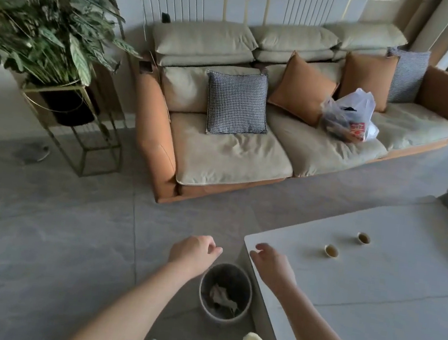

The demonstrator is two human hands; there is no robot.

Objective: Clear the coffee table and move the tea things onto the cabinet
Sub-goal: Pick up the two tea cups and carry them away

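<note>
- At the bottom centre of the frame, both bare forearms reach forward, and neither hand holds anything.
- The left hand (pixel 193 250) hangs over the grey floor above the waste bin (pixel 225 293), fingers loosely curled, nothing in them.
- The right hand (pixel 272 263) is over the near corner of the white coffee table (pixel 398 304), fingers bent and relaxed; whether the fingertips touch the tabletop, I cannot tell.
- On the table, right of centre, sit two small tea cups: the nearer cup (pixel 331 250) and the farther cup (pixel 363 238), close together but apart, both upright with dark liquid inside.
- Both cups are well clear of the right hand, further up and to the right.
- The bin stands on the floor just beside the table's corner, with crumpled brownish rubbish in it.
- Across the upper middle runs a beige and orange sofa (pixel 233 154) with checked and orange cushions.
- A plastic bag (pixel 349 117) with goods inside sits on the sofa seat, upper right.
- In the upper left, a leafy plant (pixel 38 14) stands in a dark pot on a gold wire stand.
</note>
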